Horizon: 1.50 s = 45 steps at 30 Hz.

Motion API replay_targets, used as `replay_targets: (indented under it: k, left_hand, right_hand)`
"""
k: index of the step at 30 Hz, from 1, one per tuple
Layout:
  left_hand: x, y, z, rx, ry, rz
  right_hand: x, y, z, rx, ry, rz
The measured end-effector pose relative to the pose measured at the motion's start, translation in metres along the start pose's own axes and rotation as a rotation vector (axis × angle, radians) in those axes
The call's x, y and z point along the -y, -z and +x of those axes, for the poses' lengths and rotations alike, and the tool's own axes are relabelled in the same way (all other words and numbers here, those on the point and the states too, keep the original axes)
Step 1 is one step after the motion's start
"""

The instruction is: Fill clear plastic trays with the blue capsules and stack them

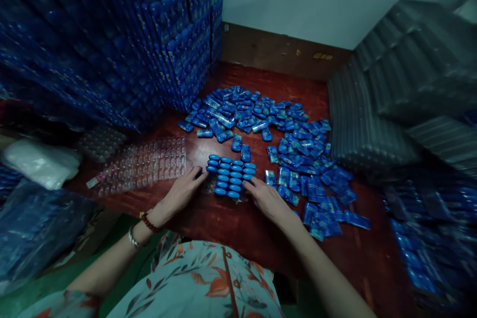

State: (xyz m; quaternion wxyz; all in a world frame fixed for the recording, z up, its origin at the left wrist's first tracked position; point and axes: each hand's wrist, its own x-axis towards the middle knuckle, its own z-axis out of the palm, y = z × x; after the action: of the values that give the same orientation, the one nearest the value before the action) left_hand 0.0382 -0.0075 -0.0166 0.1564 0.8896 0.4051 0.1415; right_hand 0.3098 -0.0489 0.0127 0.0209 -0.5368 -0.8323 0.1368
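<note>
Two bare hands rest on the dark red wooden table [231, 223] at lower centre of the frame, one at either side of a clear plastic blister tray filled with blue oval capsule-shaped pieces [231, 178].

Item: left hand [182, 191], fingers [197, 175] stretched nearly flat, tips touching the tray's left edge; we see nothing gripped in it.

Item: right hand [266, 198], fingers [249, 185] likewise extended, tips at the tray's lower right corner; no hold on anything visible.

Item: empty clear moulded blister sheet [143, 164], just left of the filled tray, centre left of frame.

Item: loose heap of small blue foil-wrapped packets [283, 134], spread from centre to right of centre.

Item: tall stack of blue packed trays [112, 35], upper left.

Item: stacked grey corrugated sheets [391, 94], upper right.

Item: white plastic bag [40, 161], left edge.

Step in hand, as we judge it: the tray looks filled, and both hands square or steady it. The next move, in our judgement, calls for an even grasp at both edges, keeping the tray level so the pieces stay seated in their pockets.
</note>
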Motion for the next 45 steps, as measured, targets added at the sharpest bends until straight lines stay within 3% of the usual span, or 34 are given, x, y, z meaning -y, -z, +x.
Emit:
replay_targets:
  k: [3, 8, 14, 18, 22, 24, 26, 29, 32, 36, 40, 42, 45]
  left_hand:
    - [0.003, 0.002, 0.008, 0.032, -0.078, -0.036]
    - [0.003, 0.009, 0.013, 0.090, -0.146, -0.052]
    - [-0.007, -0.003, 0.016, 0.118, -0.162, 0.090]
    - [-0.008, -0.013, 0.011, -0.022, -0.117, 0.063]
    - [0.006, -0.005, 0.023, -0.209, -0.011, -0.159]
    - [0.015, 0.004, 0.049, -0.257, 0.021, -0.300]
    - [0.022, 0.011, 0.088, -0.227, -0.019, -0.354]
    - [0.024, 0.009, 0.151, 0.022, -0.157, -0.234]
    - [0.018, -0.006, 0.193, 0.248, -0.238, 0.005]
    - [0.013, -0.024, 0.212, 0.322, -0.268, 0.095]
    - [0.020, -0.018, 0.206, 0.291, -0.267, 0.024]
    - [0.026, -0.006, 0.190, 0.233, -0.265, -0.036]
    - [0.034, 0.020, 0.142, -0.007, -0.208, -0.272]
  right_hand:
    - [-0.005, -0.003, -0.001, -0.036, 0.014, 0.009]
    - [-0.012, -0.024, -0.009, -0.274, 0.009, 0.166]
    - [0.002, -0.038, -0.016, -0.506, -0.095, -0.036]
    - [0.000, -0.034, -0.014, -0.579, -0.116, 0.053]
    - [-0.028, -0.018, 0.015, -0.716, -0.361, 0.313]
    - [-0.046, -0.007, 0.041, -0.591, -0.478, 0.347]
    - [-0.060, 0.002, 0.069, -0.318, -0.568, 0.304]
    - [-0.068, 0.009, 0.105, -0.005, -0.620, 0.211]
    - [-0.070, 0.009, 0.119, 0.043, -0.618, 0.183]
    - [-0.078, 0.008, 0.095, -0.072, -0.667, 0.197]
    - [-0.078, 0.012, 0.030, -0.468, -0.567, 0.509]
    - [-0.069, 0.012, -0.007, -0.568, -0.531, 0.696]
    - [-0.042, 0.002, -0.049, -0.578, -0.513, 0.834]
